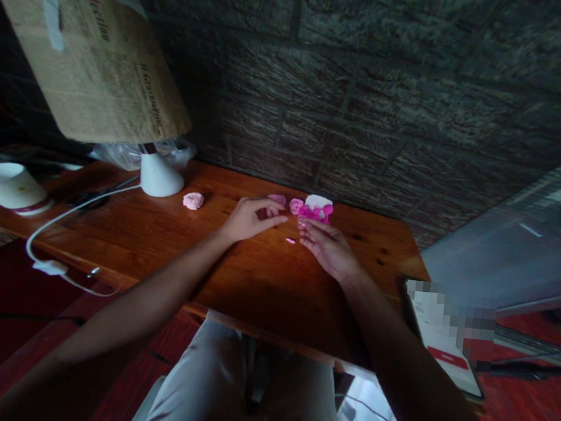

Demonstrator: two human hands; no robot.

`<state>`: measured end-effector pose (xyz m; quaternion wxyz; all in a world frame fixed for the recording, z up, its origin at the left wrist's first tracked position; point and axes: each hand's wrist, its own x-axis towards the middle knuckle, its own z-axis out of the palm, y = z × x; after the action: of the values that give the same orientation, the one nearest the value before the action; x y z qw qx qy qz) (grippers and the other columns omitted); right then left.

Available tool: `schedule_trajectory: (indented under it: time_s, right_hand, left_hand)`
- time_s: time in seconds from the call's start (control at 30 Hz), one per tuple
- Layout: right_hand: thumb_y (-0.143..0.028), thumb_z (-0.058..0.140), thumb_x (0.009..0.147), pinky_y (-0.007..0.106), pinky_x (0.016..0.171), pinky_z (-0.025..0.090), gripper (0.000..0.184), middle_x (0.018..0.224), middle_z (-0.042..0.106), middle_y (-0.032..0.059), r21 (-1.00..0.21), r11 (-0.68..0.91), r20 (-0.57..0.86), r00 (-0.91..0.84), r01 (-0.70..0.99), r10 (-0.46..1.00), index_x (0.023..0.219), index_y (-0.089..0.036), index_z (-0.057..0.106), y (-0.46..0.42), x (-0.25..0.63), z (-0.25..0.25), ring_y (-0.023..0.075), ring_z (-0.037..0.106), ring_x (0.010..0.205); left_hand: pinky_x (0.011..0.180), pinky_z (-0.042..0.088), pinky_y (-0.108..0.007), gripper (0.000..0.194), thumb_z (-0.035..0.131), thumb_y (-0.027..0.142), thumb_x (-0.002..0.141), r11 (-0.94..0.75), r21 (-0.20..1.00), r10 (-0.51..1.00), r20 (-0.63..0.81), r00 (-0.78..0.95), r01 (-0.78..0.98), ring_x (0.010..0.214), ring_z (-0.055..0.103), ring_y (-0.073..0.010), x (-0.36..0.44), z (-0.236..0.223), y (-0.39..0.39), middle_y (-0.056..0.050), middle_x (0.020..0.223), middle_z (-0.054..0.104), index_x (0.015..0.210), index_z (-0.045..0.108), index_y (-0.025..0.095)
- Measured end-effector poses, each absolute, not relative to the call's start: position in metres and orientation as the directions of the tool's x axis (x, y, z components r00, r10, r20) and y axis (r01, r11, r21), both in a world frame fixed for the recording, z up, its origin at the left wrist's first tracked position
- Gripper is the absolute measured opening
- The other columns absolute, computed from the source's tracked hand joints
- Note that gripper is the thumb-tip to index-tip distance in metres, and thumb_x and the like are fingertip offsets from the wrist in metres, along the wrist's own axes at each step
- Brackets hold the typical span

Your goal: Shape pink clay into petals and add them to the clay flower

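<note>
Over the wooden table my left hand (254,220) is held with thumb and forefinger apart, nothing visible between them. Facing it, my right hand (330,248) has its thumb and fingertips pinched together; a pale speck shows at the tips, too small to name. Below the fingertips lies a small pink strip of modelling clay (290,240). Just behind the hands sit a round pink clay lump (296,205), bright magenta clay pieces (322,213) and a white clay piece (318,202). A flat pink clay piece (277,199) is partly hidden by my left hand.
A pale pink clay lump (193,201) lies left of my hands, near a lamp (161,176) with a newsprint shade. Its white cable (56,215) hangs over the table's front edge. A white cup (8,184) stands far left, a tablet-like device (437,331) at right. Behind is a brick wall (284,72).
</note>
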<state>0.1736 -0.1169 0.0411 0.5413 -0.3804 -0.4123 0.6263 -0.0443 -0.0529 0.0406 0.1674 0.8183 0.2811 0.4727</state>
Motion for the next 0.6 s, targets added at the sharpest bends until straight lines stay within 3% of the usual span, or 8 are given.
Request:
schedule_trajectory:
  time_s: [0.27, 0.43, 0.6]
  right_hand:
    - [-0.044, 0.093, 0.057, 0.024, 0.064, 0.048, 0.035, 0.079, 0.075, 0.0006, -0.961, -0.077, -0.063, -0.059, -0.267, 0.996, 0.083, -0.024, 0.082, -0.117, 0.166, 0.038, 0.0089, 0.06, 0.068]
    - [-0.048, 0.093, 0.056, 0.025, 0.066, 0.05, 0.036, 0.08, 0.075, 0.0002, -0.954, -0.077, -0.053, -0.09, -0.291, 0.995, 0.081, -0.024, 0.082, -0.116, 0.162, 0.038, 0.0083, 0.059, 0.065]
    - [-0.046, 0.096, 0.049, 0.024, 0.066, 0.049, 0.041, 0.084, 0.077, 0.0008, -0.941, -0.114, -0.084, -0.106, -0.319, 0.991, 0.082, -0.025, 0.082, -0.116, 0.164, 0.041, 0.0093, 0.063, 0.071]
  left_hand:
    - [0.066, 0.053, -0.023, 0.027, 0.071, 0.037, 0.091, -0.799, 0.586, 0.559, 0.64, 0.527, 0.135, 0.071, 0.069, -0.013, -0.024, 0.033, -0.062, -0.007, 0.091, 0.079, 0.107, 0.077, 0.017]
    - [0.082, 0.058, -0.028, 0.02, 0.07, 0.033, 0.092, -0.815, 0.568, 0.535, 0.661, 0.526, 0.115, 0.089, 0.075, -0.0181, -0.025, 0.036, -0.063, -0.009, 0.102, 0.08, 0.103, 0.079, 0.019]
    - [0.084, 0.058, -0.029, 0.016, 0.069, 0.028, 0.093, -0.837, 0.527, 0.516, 0.671, 0.532, 0.147, 0.091, 0.075, -0.0174, -0.025, 0.039, -0.064, -0.008, 0.102, 0.08, 0.102, 0.078, 0.018]
